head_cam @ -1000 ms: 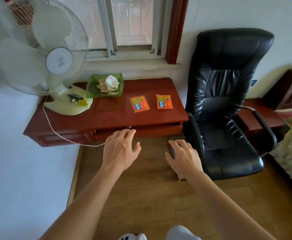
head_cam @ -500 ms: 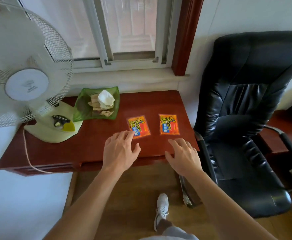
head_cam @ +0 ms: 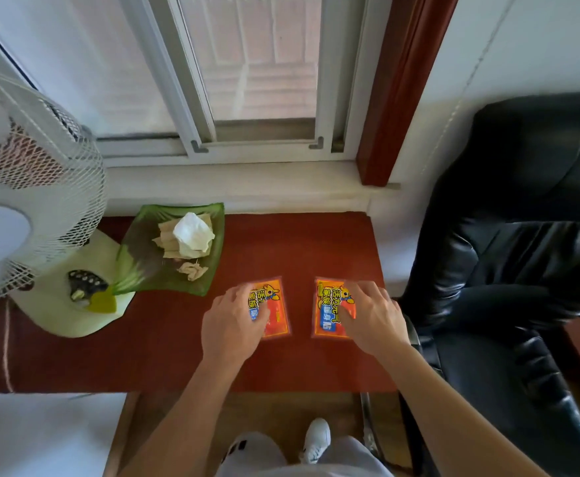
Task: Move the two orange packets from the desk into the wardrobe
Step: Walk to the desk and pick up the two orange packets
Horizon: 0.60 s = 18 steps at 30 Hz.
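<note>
Two orange packets lie flat side by side on the red-brown desk [head_cam: 164,356], near its right end. My left hand [head_cam: 230,325] covers the left half of the left orange packet [head_cam: 276,315], fingers curled at its edge and thumb on its face. My right hand [head_cam: 371,318] lies on the right half of the right orange packet [head_cam: 326,311], fingers at its top edge and thumb on the printed face. Both packets still touch the desk. No wardrobe is in view.
A green glass dish [head_cam: 137,270] with tissue and scraps sits just left of the packets. A white table fan [head_cam: 34,187] stands at the desk's left end. A black leather office chair [head_cam: 522,270] presses against the desk's right side. The window [head_cam: 264,63] is behind.
I have stepped up to the desk. Both hands moved forward from in front of the desk edge and came down onto the two packets.
</note>
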### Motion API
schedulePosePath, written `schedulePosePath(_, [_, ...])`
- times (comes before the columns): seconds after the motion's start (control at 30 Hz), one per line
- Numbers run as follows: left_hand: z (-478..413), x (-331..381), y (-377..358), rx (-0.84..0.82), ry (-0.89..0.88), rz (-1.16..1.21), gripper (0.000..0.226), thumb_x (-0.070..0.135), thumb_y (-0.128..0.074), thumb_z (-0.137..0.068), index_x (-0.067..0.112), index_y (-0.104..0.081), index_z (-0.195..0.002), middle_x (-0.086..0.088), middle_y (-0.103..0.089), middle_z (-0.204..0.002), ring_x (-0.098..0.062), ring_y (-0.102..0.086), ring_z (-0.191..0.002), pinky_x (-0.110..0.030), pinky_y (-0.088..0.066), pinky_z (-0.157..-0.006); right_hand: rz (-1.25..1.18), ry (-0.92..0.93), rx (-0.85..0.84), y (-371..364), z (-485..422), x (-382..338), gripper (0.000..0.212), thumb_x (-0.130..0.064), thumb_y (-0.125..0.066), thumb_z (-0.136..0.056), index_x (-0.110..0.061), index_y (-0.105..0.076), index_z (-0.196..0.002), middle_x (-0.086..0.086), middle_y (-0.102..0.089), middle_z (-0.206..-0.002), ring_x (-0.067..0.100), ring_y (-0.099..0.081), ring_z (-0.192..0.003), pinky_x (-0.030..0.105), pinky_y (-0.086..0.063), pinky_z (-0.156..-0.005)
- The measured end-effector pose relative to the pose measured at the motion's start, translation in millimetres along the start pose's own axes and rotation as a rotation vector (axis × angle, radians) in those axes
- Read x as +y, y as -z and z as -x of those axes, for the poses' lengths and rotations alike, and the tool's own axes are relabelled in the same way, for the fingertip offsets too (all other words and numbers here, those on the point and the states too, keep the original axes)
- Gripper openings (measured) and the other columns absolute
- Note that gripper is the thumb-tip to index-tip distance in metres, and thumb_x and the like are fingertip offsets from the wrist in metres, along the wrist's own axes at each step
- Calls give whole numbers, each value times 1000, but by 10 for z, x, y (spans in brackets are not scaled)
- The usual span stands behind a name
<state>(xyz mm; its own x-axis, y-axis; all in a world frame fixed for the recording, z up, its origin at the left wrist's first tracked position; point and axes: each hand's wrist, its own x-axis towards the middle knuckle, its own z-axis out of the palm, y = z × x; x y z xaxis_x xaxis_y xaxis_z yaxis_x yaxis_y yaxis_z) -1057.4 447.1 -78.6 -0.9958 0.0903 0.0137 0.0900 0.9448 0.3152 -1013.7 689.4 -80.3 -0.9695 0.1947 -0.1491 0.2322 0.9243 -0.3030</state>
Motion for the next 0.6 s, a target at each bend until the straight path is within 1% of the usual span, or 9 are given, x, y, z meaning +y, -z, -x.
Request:
schedulePosePath(0.13, [-208, -106, -172, -64, 196, 174, 44, 45, -58, -86, 18, -58, -120, -5, -63, -113, -28, -60, -99, -41, -50, -81, 13, -19, -44, -72, -233, 18, 46, -43, -53, -87, -27, -53, -130, 2, -58, -129, 28, -57, -114, 44, -49, -91])
schedulePosePath(0.17, [-250, -147, -231, -80, 285, 256, 46, 45, -60, -85, 16, -59, -121, -8, -61, -115, -28, -59, -102, -39, -48, -85, 12, -33, -51, -95, -271, 21, 45, -43, -53, -87, -27, -54, -130, 2, -59, -128, 28, -57, -113, 44, -50, -90])
schedulePosePath(0.23, [-327, -221, -351, -108, 519, 435, 54, 45, -64, -83, 10, -58, -123, -15, -58, -120, -31, -57, -109, -37, -43, -90, 1, -66, -58, -141, -328, 28, 45, -42, -53, -87, -28, -53, -129, 3, -59, -125, 29, -58, -112, 45, -51, -88])
schedulePosePath(0.3, [-370, -287, -490, -126, 718, 504, 64, 47, -69, -78, 6, -55, -125, -21, -54, -125, -36, -56, -112, -40, -44, -94, -7, -102, -76, -198, -373, 45, 44, -41, -54, -87, -28, -52, -129, 5, -60, -120, 30, -58, -109, 45, -53, -84])
schedulePosePath(0.37, [-391, -329, -634, -156, 802, 473, 71, 49, -73, -75, 3, -52, -126, -25, -50, -126, -41, -56, -112, -43, -45, -94, 4, -130, -100, -270, -407, 65, 44, -41, -54, -88, -25, -50, -129, 8, -59, -117, 32, -58, -107, 44, -53, -81])
schedulePosePath(0.43, [-407, -327, -752, -184, 843, 444, 78, 51, -75, -73, 2, -48, -128, -27, -48, -128, -43, -55, -112, -46, -47, -94, 13, -176, -120, -340, -440, 75, 44, -42, -53, -89, -21, -51, -128, 10, -59, -116, 33, -57, -107, 44, -52, -80])
schedulePosePath(0.5, [-430, -308, -847, -204, 889, 427, 84, 54, -76, -71, 1, -46, -129, -27, -47, -129, -44, -55, -112, -48, -48, -91, 23, -237, -142, -396, -477, 76, 48, -46, -52, -90, -18, -49, -129, 12, -57, -118, 34, -55, -110, 44, -52, -78])
schedulePosePath(0.6, [-464, -250, -936, -225, 942, 406, 85, 56, -76, -70, 0, -45, -127, -25, -46, -128, -43, -55, -111, -49, -48, -86, 9, -330, -154, -479, -520, 84, 55, -51, -51, -90, -14, -45, -131, 13, -55, -123, 33, -53, -115, 43, -51, -79])
